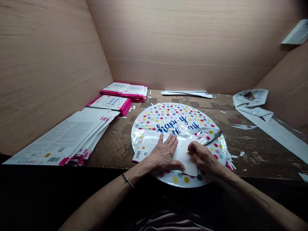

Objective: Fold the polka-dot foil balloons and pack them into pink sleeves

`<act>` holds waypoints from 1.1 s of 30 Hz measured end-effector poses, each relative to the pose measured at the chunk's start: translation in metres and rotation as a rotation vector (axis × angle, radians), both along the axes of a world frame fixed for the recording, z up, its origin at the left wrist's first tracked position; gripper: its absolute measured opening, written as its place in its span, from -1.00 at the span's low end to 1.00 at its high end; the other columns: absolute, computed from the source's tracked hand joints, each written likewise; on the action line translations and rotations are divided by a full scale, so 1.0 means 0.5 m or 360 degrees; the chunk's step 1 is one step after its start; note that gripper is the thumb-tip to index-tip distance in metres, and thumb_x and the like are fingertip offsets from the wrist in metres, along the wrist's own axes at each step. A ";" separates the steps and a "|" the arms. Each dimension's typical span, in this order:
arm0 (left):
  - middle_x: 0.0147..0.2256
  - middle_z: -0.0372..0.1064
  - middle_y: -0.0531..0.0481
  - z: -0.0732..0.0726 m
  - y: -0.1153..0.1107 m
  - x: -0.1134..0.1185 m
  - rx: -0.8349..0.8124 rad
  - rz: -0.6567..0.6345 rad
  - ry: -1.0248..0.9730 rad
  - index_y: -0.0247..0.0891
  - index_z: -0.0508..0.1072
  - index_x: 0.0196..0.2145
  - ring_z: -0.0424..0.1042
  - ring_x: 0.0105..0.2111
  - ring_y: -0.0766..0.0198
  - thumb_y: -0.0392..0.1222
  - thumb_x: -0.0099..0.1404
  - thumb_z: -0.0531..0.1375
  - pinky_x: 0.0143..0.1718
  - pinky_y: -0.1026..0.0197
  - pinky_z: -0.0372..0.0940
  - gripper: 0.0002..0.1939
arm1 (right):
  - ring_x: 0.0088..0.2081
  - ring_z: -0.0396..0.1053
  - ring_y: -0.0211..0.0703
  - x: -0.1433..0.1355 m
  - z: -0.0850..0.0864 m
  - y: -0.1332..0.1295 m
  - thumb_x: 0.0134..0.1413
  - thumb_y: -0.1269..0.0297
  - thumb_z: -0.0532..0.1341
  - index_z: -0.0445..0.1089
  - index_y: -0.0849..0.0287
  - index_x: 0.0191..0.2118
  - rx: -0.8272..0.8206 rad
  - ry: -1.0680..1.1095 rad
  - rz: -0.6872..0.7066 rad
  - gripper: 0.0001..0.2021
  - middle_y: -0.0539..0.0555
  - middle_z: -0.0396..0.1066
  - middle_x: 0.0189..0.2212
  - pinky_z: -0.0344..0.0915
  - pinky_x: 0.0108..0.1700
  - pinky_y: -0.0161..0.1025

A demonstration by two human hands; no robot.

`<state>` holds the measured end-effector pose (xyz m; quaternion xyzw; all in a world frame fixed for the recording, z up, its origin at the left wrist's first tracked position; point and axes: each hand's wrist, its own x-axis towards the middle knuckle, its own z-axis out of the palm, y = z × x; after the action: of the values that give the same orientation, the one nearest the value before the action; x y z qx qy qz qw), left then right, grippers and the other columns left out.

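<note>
"What's the setting?"
"Wooden worktop; dotted round balloon near centre."
"Hands?"
"Left hand, fingers spread, presses a card on it; right fingers curl at its right edge, grip unclear."

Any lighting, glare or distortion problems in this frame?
Head view: glare on the polka-dot disc washes out some blue lettering; below the worktop, deep shadow swallows detail, leaving the striped clothing dim; the outspread card stack at left looks stretched, probably by the wide lens, and its fine print is unreadable.
</note>
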<state>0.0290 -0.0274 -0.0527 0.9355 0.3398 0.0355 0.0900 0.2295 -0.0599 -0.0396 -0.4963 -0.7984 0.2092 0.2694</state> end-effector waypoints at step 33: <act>0.23 -0.19 -0.35 -0.012 0.003 -0.001 0.0090 -0.0016 0.0010 -0.48 -0.09 0.22 -0.30 0.25 -0.07 0.50 0.05 -0.24 0.15 -0.24 -0.43 0.07 | -0.30 0.29 -0.13 -0.010 -0.025 0.040 -0.01 0.47 0.09 0.29 0.16 -0.31 0.0215 -0.0010 -0.0004 -0.87 0.09 0.33 -0.35 0.27 -0.24 -0.17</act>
<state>0.0286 -0.0261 -0.0586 0.9394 0.3344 0.0418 0.0626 0.2247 -0.0397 -0.0522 -0.4786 -0.8108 0.1531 0.3001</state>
